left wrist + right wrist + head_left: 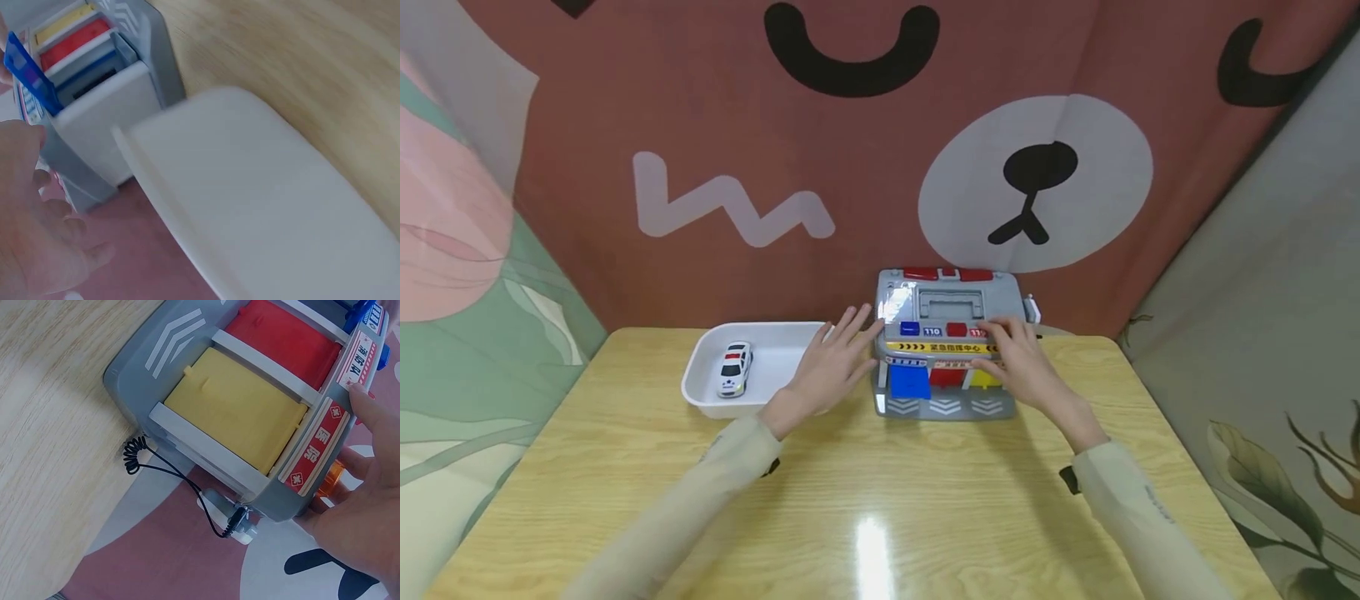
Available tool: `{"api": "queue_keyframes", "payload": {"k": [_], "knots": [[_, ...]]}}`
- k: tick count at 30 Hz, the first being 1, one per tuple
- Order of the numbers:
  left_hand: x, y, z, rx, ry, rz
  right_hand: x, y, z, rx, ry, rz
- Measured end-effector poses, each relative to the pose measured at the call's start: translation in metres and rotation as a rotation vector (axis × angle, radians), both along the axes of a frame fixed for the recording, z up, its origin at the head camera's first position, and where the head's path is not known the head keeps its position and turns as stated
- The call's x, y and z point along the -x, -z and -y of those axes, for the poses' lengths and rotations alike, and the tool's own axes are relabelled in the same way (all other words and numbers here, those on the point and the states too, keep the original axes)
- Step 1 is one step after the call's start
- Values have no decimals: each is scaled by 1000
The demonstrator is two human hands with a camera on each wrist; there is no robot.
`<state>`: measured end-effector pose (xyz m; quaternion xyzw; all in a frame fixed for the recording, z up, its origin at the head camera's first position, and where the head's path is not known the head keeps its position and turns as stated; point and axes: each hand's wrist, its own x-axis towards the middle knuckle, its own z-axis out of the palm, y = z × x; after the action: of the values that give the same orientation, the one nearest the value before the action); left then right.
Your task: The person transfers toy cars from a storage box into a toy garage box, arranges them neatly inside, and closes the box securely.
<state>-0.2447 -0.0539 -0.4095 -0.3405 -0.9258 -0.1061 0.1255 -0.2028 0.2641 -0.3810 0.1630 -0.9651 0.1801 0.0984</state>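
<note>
A grey toy emergency station (951,304) stands at the back of the table. Its blue door (910,382) is swung up and outward, while the red door (284,340) and yellow door (234,409) are closed. My left hand (833,367) hovers with spread, fairly straight fingers beside the station's left side, over the right end of a white tray (700,398). At the station's right front, my right hand (1026,367) has its thumb by the sign strip under the roof and its fingers on the roof near an orange light (330,479). Neither hand carries anything.
A white toy police car (734,369) lies in the left part of the tray. A small white-and-grey handset (226,517) on a coiled black cord (134,456) is at the station's right side. Behind the wooden table (820,508) hangs a printed curtain (737,108).
</note>
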Motion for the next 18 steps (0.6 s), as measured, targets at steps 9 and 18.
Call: {"api": "queue_keyframes", "payload": {"k": [9, 18], "knots": [[-1, 12, 55, 23, -104, -14, 2, 0, 1, 3, -8, -4], [-2, 9, 104, 18, -221, 42, 3, -1, -1, -10, -8, 18]]}}
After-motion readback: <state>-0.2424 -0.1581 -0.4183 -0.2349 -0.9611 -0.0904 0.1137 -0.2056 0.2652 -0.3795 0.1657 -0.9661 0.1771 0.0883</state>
